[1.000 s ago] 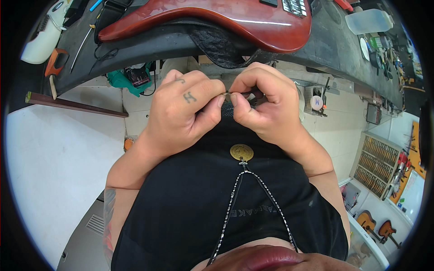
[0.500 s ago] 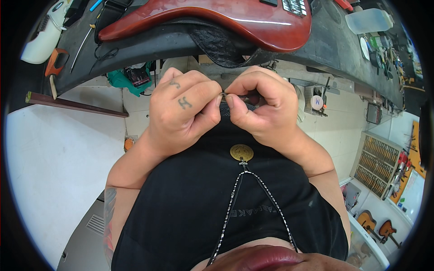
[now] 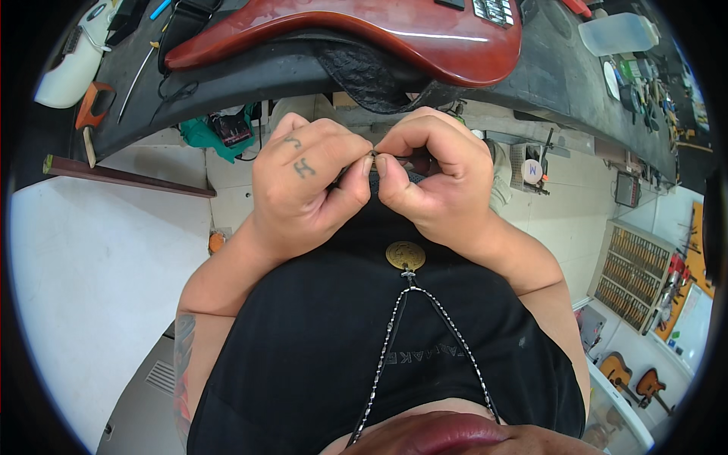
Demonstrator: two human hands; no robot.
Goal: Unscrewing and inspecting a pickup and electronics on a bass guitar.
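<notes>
My left hand [image 3: 311, 182] and my right hand [image 3: 436, 174] meet in front of my chest, both closed in a pinch. Between their touching fingertips is a small, thin dark piece [image 3: 374, 154], too small and too covered by the fingers to name. Its dark strand seems to run on into the curl of my right hand. Beyond the hands, a glossy red-brown electric guitar body [image 3: 364, 34] lies on the dark workbench [image 3: 561, 83], apart from both hands.
An orange-handled saw [image 3: 92, 106] and a white instrument body [image 3: 72, 72] lie at the bench's left. A clear plastic bottle [image 3: 618, 36] and several tools are at its right. Below the bench sit a green bag [image 3: 201, 136] and a metal basket [image 3: 523, 167].
My thumbs and fingertips have shifted slightly around the small dark piece. The right hand has moved a little to the left and up; the surroundings look the same.
</notes>
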